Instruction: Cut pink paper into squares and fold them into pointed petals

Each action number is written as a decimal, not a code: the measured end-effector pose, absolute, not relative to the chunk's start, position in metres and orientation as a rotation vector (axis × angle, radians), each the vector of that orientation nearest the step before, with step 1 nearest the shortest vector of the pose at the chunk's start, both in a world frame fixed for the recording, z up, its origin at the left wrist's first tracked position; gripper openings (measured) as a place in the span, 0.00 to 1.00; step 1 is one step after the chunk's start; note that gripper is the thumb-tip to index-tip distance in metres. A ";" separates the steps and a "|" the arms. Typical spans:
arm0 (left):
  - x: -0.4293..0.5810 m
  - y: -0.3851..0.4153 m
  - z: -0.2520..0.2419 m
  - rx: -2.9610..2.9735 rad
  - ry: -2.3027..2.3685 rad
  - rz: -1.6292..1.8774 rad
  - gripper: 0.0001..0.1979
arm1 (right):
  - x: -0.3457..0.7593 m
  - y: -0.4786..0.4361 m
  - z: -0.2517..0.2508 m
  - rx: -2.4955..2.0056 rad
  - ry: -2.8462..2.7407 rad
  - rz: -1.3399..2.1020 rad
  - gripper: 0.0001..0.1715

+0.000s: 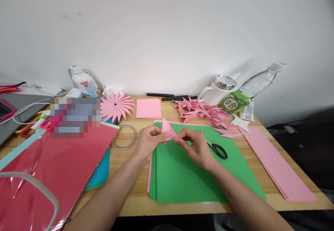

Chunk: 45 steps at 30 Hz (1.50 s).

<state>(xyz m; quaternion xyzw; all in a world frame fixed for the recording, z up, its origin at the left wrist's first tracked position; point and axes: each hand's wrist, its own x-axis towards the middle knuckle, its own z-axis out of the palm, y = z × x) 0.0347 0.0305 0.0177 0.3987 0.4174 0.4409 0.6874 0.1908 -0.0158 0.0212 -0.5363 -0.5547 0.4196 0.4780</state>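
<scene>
A small folded piece of pink paper (168, 129) is held up between my two hands, above a stack of green paper (193, 175). My left hand (150, 140) pinches its left side, thumb in front. At its lower right corner, the fingertips of my right hand (194, 144) are closed on the paper. Scissors (219, 151) with black handles lie on the green sheets, partly behind my right hand. Farther back sits a stack of pink paper squares (148, 108). Many folded pink paper pieces (200, 111) are heaped to the right, and a pink paper pinwheel shape (117, 105) rests at the left.
A white mug (217, 90), a green box (233, 102) and a clear bottle (262, 81) stand back right. Long pink strips (279, 165) lie at the right edge. On the left are a red plastic-covered pack (60, 165), a ring-shaped coil (124, 137) and a white bottle (85, 81).
</scene>
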 end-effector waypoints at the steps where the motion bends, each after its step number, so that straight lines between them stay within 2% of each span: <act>1: 0.034 0.031 0.018 0.883 0.921 0.971 0.14 | 0.191 -0.016 0.022 -1.311 -1.358 1.020 0.18; 6: 0.032 0.032 0.018 0.814 0.910 0.921 0.15 | 0.193 -0.010 0.023 -1.260 -1.220 1.420 0.21; 9: 0.032 0.032 0.017 0.848 0.952 0.935 0.15 | 0.193 -0.008 0.021 -1.276 -1.230 1.496 0.22; 20: 0.036 0.026 0.018 0.917 0.912 0.908 0.16 | 0.191 -0.011 0.016 -1.232 -1.370 1.303 0.22; 23: 0.035 0.026 0.019 0.918 0.910 0.899 0.16 | 0.191 -0.010 0.019 -1.188 -1.317 1.422 0.19; 26: 0.036 0.026 0.018 0.937 0.910 0.842 0.17 | 0.192 -0.009 0.019 -1.184 -1.196 1.554 0.21; 29: 0.037 0.026 0.016 0.965 0.889 0.812 0.18 | 0.192 -0.009 0.019 -1.212 -1.121 1.543 0.21; 35: 0.036 0.028 0.016 1.175 0.879 0.750 0.27 | 0.195 -0.007 0.020 -1.260 -1.043 1.401 0.22; 40: 0.033 0.027 0.017 1.410 0.941 0.691 0.21 | 0.197 -0.006 0.020 -1.276 -1.066 1.346 0.23; 45: 0.036 0.024 0.019 1.530 0.941 0.808 0.19 | 0.198 -0.005 0.019 -1.233 -1.074 1.390 0.22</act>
